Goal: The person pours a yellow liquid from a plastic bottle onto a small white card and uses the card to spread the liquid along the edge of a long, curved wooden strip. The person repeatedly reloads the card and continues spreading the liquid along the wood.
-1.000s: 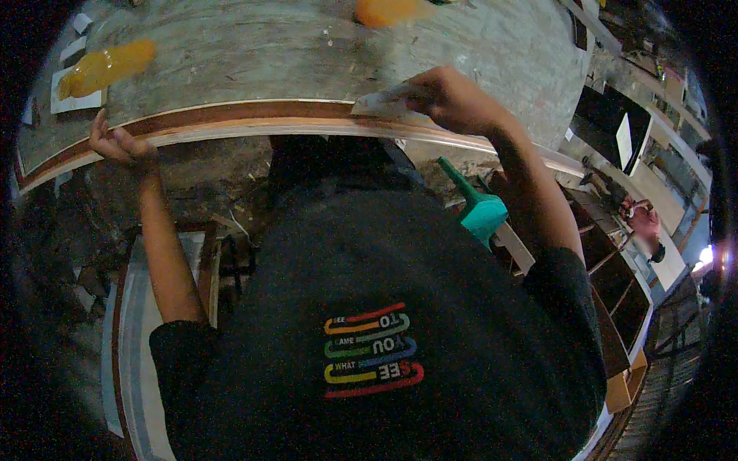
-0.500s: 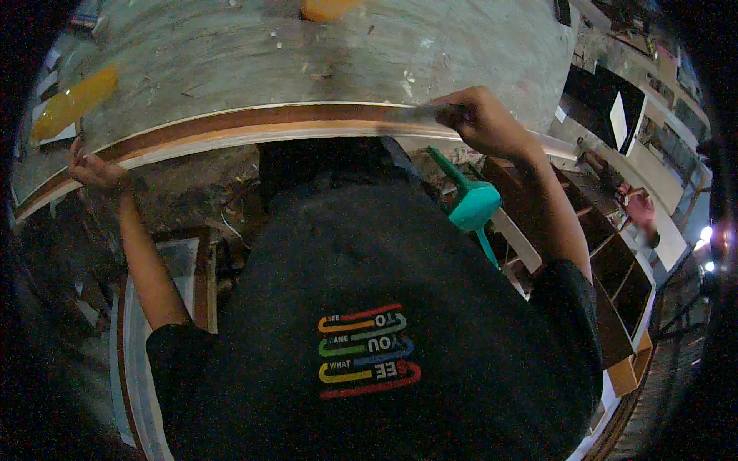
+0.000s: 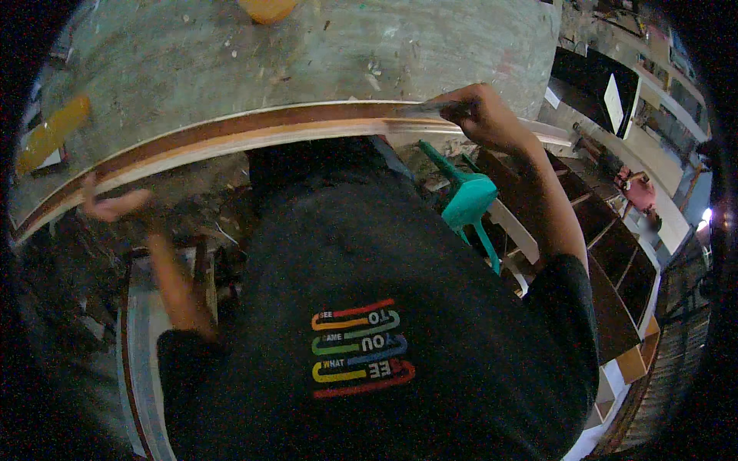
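Right hand (image 3: pixel 486 117) grips a thin flat tool (image 3: pixel 423 108) at the brown strip (image 3: pixel 261 121) along the counter (image 3: pixel 446 54)'s near edge, seemingly smoothing it; left hand (image 3: pixel 117 203) loosely spread beside it, contact unclear; next move calls for even pressure.

Free passage runs between the long strip (image 3: pixel 254 121) and the obstructing orange piece (image 3: pixel 267 8).

This looks like a furniture workshop, judging by the scuffed, speckled grey-green desk (image 3: pixel 330 65), the long brown strip (image 3: pixel 307 115) with pale edges along its near side, the dark compartmented cabinet (image 3: pixel 611 315) and the framed panel (image 3: pixel 152 307) at lower left.
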Demonstrator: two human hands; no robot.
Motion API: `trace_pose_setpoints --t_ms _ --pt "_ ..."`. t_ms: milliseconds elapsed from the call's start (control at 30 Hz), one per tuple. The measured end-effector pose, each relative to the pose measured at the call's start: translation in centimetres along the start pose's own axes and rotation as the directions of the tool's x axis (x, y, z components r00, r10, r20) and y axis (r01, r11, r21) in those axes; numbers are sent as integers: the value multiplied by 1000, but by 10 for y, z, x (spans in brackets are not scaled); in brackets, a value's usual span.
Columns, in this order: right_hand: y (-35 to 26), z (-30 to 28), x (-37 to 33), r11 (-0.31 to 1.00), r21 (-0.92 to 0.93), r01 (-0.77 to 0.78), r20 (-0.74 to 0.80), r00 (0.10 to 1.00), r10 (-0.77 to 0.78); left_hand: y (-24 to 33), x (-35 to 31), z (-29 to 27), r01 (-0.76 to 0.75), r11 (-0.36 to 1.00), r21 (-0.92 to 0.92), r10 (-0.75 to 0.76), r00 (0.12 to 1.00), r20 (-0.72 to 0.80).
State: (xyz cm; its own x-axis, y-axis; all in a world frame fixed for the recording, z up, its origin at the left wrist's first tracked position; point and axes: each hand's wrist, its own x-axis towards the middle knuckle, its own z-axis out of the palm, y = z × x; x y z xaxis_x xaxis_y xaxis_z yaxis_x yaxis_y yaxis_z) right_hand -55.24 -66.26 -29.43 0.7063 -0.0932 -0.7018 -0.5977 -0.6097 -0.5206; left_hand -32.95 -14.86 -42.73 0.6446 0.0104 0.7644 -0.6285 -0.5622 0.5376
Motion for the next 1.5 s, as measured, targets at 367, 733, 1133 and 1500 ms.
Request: trace_pose_setpoints --t_ms 367,733,1133,1500 --pt "52 -28 -26 995 -3 104 -1 995 -104 160 -45 100 -97 986 135 58 963 264" --pt "57 -41 -41 993 78 -90 87 993 83 161 -41 100 -156 968 194 90 945 314" --pt "1 -1 -32 920 -325 219 -37 969 -244 158 -45 102 -174 964 201 93 929 358" --pt "-8 3 -40 919 -270 286 -32 952 -305 146 -47 90 -156 964 214 50 900 433"
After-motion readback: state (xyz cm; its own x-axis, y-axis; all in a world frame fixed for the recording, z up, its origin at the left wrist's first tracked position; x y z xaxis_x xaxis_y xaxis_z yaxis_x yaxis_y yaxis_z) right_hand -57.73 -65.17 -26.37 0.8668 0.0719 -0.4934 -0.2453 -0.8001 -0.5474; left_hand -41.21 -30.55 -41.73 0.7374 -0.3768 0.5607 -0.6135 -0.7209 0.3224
